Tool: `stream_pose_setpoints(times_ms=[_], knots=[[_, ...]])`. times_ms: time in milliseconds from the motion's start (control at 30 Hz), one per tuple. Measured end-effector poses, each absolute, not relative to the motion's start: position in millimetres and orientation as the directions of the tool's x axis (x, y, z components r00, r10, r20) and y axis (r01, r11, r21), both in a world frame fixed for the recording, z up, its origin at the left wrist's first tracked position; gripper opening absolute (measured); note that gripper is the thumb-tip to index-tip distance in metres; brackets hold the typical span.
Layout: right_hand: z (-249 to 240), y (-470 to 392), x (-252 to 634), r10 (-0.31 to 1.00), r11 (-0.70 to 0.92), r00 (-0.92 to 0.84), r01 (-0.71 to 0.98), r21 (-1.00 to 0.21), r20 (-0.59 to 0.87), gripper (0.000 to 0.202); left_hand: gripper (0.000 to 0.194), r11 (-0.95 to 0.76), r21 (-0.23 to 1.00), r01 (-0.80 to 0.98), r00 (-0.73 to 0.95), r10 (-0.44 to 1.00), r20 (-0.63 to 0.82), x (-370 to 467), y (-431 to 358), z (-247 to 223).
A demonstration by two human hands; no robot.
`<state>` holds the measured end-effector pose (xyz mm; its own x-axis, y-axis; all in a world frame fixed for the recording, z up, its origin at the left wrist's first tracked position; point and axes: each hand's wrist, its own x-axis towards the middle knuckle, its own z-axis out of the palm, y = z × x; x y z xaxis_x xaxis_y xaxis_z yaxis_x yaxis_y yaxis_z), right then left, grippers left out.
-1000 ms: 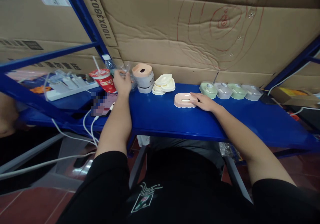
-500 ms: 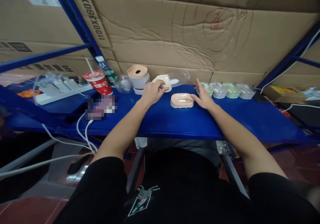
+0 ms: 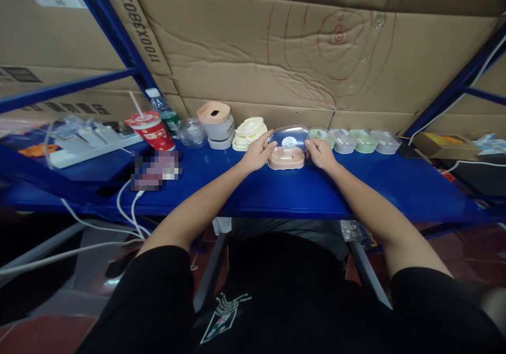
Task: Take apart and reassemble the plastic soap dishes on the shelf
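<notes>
A clear plastic cover [image 3: 289,133] with a round white label is gripped at its left side by my left hand [image 3: 256,153] and at its right side by my right hand [image 3: 321,153]. It is tilted up above the pink oval base [image 3: 285,160], which lies on the blue table. Whether cover and base touch, I cannot tell. Left of my hands stand a cream stack of plastic parts [image 3: 249,134] and a stack of grey parts [image 3: 220,134] topped by a pink piece [image 3: 214,112].
Several covered boxes, green [image 3: 363,141] and grey [image 3: 343,141], line the back right. Clear covers [image 3: 193,133], a red cup [image 3: 152,133] with a straw, and a bottle [image 3: 168,114] stand at left. White cables [image 3: 132,217] hang over the front edge. Cardboard [image 3: 237,43] walls the back.
My left hand has moved right, from the cream stack to the clear cover. My right hand has closed on the cover's other side. The cover now stands over the pink base.
</notes>
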<state>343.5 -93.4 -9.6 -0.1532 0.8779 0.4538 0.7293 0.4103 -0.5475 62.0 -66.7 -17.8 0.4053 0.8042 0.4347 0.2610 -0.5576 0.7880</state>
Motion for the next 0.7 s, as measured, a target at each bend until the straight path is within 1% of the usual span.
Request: stream_pose_setpoints(times_ms=[67, 133, 267, 400, 500, 600, 700], knots=[[-9.8, -91.3, 344.9, 0.911, 0.372, -0.154, 0.706, -0.603, 0.382, 0.083, 0.077, -0.518, 0.826, 0.223, 0.433, 0.812, 0.392, 63.4, -63.0, -22.3], [-11.0, -89.4, 346.3, 0.934, 0.333, -0.152, 0.704, -0.627, 0.324, 0.086, 0.079, -0.475, 0.855, 0.209, 0.448, 0.824, 0.348, 63.8, -59.9, -25.2], [-14.8, -86.2, 346.8, 0.96, 0.27, -0.162, 0.753, -0.6, 0.228, 0.09, 0.074, -0.362, 0.892, 0.269, 0.422, 0.877, 0.229, 64.1, -58.2, -25.4], [-14.7, -84.9, 343.9, 0.981, 0.195, -0.149, 0.792, -0.579, 0.127, 0.091, 0.061, -0.285, 0.897, 0.337, 0.373, 0.915, 0.15, 65.5, -59.1, -22.3], [-12.3, -85.0, 342.2, 0.987, 0.16, -0.141, 0.812, -0.561, 0.079, 0.09, 0.051, -0.272, 0.899, 0.344, 0.374, 0.918, 0.134, 65.4, -58.7, -21.7], [-10.4, -85.1, 342.5, 0.986, 0.162, -0.159, 0.836, -0.524, 0.051, 0.089, 0.04, -0.288, 0.888, 0.357, 0.411, 0.903, 0.127, 63.8, -57.8, -22.7], [-10.3, -84.1, 343.7, 0.984, 0.165, -0.175, 0.847, -0.506, 0.028, 0.086, 0.04, -0.325, 0.865, 0.383, 0.452, 0.882, 0.132, 61.9, -57.2, -24.3]])
